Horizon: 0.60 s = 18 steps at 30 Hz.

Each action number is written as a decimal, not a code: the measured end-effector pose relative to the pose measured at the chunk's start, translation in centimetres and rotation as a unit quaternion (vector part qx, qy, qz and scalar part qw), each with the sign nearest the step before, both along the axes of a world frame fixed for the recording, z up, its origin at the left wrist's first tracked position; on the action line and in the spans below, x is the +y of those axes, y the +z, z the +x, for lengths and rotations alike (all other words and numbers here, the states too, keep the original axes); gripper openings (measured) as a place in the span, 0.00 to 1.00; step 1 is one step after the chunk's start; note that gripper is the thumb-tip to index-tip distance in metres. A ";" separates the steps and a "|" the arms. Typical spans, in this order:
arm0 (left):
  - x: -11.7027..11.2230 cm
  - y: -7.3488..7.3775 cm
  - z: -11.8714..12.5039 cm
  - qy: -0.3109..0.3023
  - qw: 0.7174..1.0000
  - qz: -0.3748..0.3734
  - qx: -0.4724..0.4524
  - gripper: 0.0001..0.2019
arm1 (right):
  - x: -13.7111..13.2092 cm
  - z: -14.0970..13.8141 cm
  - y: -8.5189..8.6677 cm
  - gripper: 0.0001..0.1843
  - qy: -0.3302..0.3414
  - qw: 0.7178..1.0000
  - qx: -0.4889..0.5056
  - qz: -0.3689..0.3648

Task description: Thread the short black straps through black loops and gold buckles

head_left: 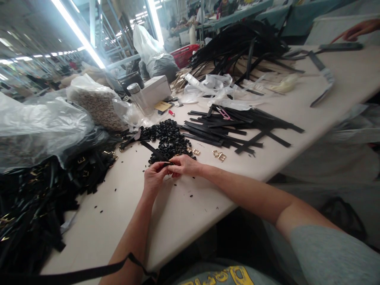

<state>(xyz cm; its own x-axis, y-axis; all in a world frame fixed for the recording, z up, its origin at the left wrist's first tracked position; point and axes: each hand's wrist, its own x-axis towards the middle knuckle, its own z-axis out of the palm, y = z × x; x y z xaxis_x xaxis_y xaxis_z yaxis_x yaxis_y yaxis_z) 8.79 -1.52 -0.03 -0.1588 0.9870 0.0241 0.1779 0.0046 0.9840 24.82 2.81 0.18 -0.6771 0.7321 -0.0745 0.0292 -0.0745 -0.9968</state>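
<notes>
My left hand (154, 177) and my right hand (184, 164) meet over the white table (184, 206), fingers pinched together on one black strap (152, 150) that runs up and left from them. Just beyond the hands lies a heap of small black loops (169, 136). Two gold buckles (219, 155) rest on the table to the right of my right hand. A pile of cut black straps (231, 128) lies farther right.
Finished black straps with gold buckles (44, 198) are heaped at the left edge under clear plastic bags (38, 122). A steel flask (136, 97), a white box (156, 89), crumpled plastic and a big strap bundle (237, 47) stand behind. Another person's hand (358, 31) shows top right.
</notes>
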 end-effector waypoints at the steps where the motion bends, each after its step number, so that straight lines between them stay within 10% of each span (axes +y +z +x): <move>1: -0.1 0.0 0.0 -0.009 1.000 -0.002 -0.003 0.13 | 0.0 0.0 0.0 0.06 -0.014 1.000 -0.008 0.002; 18: 0.5 0.9 -0.6 0.055 0.945 -0.143 -0.288 0.09 | -0.2 0.3 0.8 0.07 -0.004 0.989 -0.094 0.112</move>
